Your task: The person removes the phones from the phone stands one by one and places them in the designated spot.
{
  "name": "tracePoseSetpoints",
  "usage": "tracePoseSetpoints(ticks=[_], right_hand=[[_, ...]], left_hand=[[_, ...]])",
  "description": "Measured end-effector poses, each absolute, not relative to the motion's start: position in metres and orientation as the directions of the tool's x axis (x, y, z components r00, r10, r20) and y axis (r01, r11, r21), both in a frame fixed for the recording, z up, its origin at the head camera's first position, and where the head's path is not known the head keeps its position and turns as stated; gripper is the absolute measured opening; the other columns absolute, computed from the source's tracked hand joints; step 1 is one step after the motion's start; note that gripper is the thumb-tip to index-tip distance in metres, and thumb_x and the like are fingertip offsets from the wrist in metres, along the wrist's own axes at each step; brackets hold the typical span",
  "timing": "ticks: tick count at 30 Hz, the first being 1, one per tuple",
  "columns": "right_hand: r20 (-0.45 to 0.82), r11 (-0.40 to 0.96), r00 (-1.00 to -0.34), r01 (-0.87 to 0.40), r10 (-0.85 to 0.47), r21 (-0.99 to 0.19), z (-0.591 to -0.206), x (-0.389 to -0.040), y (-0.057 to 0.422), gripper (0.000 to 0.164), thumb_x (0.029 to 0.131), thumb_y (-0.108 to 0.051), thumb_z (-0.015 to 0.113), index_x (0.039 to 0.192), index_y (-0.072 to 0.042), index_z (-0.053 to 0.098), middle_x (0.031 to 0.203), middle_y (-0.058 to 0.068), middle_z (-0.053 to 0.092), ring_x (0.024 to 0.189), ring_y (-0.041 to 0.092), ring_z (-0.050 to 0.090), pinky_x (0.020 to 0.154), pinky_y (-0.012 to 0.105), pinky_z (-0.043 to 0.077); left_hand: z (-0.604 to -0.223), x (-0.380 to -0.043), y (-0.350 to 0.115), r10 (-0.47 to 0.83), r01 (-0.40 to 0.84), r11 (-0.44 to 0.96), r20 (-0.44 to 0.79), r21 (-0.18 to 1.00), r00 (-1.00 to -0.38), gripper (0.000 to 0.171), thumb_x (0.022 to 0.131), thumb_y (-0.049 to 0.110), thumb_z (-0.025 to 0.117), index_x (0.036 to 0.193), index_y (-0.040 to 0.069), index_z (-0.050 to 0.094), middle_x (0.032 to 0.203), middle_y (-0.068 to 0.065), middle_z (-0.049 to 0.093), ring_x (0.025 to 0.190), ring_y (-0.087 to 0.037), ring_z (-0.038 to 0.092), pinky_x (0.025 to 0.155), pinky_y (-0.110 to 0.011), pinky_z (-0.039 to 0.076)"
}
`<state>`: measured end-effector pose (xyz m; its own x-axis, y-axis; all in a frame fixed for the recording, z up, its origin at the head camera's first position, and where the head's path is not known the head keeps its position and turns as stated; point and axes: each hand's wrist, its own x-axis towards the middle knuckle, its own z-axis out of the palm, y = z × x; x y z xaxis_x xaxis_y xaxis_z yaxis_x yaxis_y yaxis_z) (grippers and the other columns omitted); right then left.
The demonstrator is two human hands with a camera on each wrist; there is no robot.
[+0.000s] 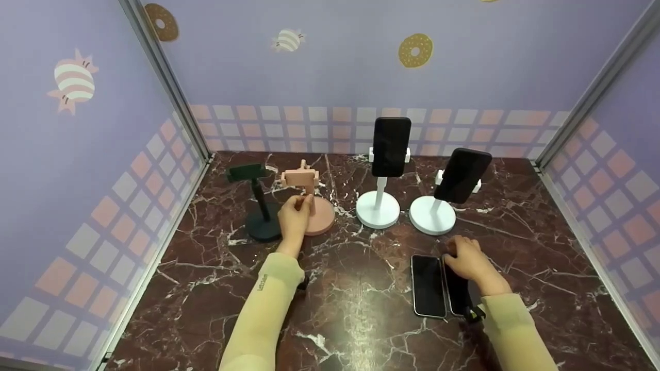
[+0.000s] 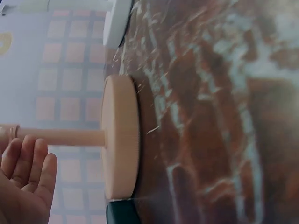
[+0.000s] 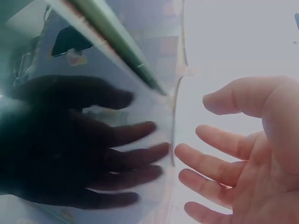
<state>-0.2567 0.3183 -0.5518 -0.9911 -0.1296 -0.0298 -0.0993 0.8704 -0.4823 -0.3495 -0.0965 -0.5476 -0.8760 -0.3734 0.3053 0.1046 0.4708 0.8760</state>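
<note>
With thumb and fingers my left hand [image 1: 295, 220] pinches the stem of a pink phone stand [image 1: 322, 217], below its empty holder. In the left wrist view, that hand's fingers [image 2: 41, 161] curl at the stem's collar, above the round base. My right hand [image 1: 470, 263] is over the far end of a black phone [image 1: 457, 292] lying on the table. Its fingers are apart and slightly bent in the right wrist view, with fingertips close to the phone's edge and mirrored in the glossy screen [image 3: 42, 154]. Another phone [image 1: 428, 286] lies alongside, on the left.
A dark green phone stand [image 1: 265, 226] is left of the pink one, its holder empty. Two white stands [image 1: 378, 211] farther right each carry a black phone [image 1: 392, 147], the rightmost phone [image 1: 463, 175] tilted. Patterned panels [image 1: 335, 77] enclose the marble-look table [image 1: 356, 309].
</note>
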Motion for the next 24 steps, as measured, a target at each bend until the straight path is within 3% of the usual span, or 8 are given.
tracePoseSetpoints(ticks=[7, 16, 24], right_hand=[[0.089, 0.809, -0.992, -0.121, -0.085, -0.575, -0.539, -0.264, 0.304, 0.031, 0.098, -0.007, 0.058, 0.123, 0.011, 0.06, 0.121, 0.033, 0.065, 0.116, 0.05, 0.062, 0.1, 0.059, 0.052], [0.26, 0.708, -0.965, -0.167, 0.025, -0.686, -0.514, -0.277, 0.263, 0.025, 0.1, -0.011, 0.062, 0.118, 0.004, 0.069, 0.111, 0.026, 0.074, 0.108, 0.042, 0.069, 0.095, 0.056, 0.053], [0.351, 0.596, -0.933, -0.237, 0.081, -0.768, -0.487, -0.293, 0.227, 0.027, 0.101, -0.01, 0.063, 0.124, 0.004, 0.068, 0.12, 0.023, 0.072, 0.115, 0.04, 0.068, 0.098, 0.054, 0.055]], left_hand=[[-0.545, -0.346, -0.077, -0.281, 0.203, 0.473, 0.366, 0.857, -0.887, 0.023, 0.098, 0.028, 0.073, 0.095, 0.006, 0.078, 0.087, -0.011, 0.078, 0.083, -0.029, 0.073, 0.082, -0.044, 0.059], [-0.527, -0.344, -0.041, -0.137, 0.258, 0.401, 0.335, 0.879, -0.932, 0.029, 0.099, 0.03, 0.071, 0.113, 0.005, 0.077, 0.105, -0.013, 0.079, 0.097, -0.028, 0.075, 0.09, -0.041, 0.06], [-0.508, -0.346, -0.013, -0.072, 0.304, 0.281, 0.335, 0.911, -0.939, 0.039, 0.101, 0.027, 0.068, 0.129, -0.001, 0.069, 0.124, -0.017, 0.074, 0.113, -0.031, 0.072, 0.098, -0.034, 0.059]])
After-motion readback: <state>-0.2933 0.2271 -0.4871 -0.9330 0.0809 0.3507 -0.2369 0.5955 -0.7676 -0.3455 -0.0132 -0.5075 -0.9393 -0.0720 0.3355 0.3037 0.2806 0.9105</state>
